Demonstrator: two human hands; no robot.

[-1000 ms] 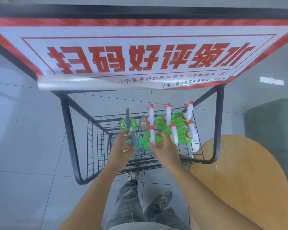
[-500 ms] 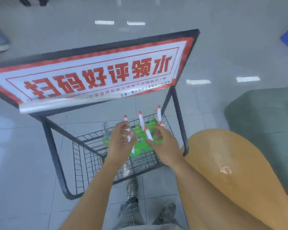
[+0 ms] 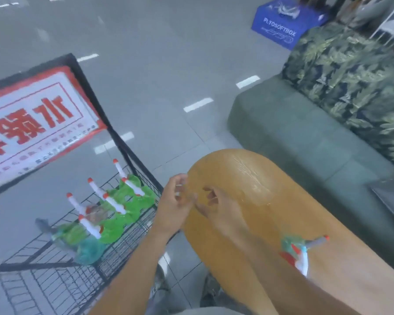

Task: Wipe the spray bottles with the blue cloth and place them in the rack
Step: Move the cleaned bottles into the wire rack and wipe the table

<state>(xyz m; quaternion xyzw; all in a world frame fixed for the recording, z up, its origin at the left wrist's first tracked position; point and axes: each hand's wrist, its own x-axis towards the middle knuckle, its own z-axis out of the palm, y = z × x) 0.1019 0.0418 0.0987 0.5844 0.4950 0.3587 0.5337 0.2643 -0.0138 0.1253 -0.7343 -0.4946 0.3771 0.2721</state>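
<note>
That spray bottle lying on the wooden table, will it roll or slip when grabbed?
The green plastic spray bottle lies on its side, so it may roll. Its trigger head probably limits that. The smooth plastic looks somewhat slippery.

- The rack (image 3: 127,153) is showing as black-painted metal: matt tubes for the frame, thin wire mesh for the basket.
- The spray bottles (image 3: 132,198) in it are looking like translucent green plastic, glossy, with smooth white plastic nozzles tipped in orange-red.
- The sign (image 3: 39,123) on the rack is reading as a printed sheet, its lower edge shining like plastic film.
- The table (image 3: 248,185) is appearing as smooth tan wood, catching a glossy glare.
- The bench (image 3: 305,142) is looking matt, dull green.
- The floor (image 3: 157,64) is gleaming as polished grey tile.
</note>
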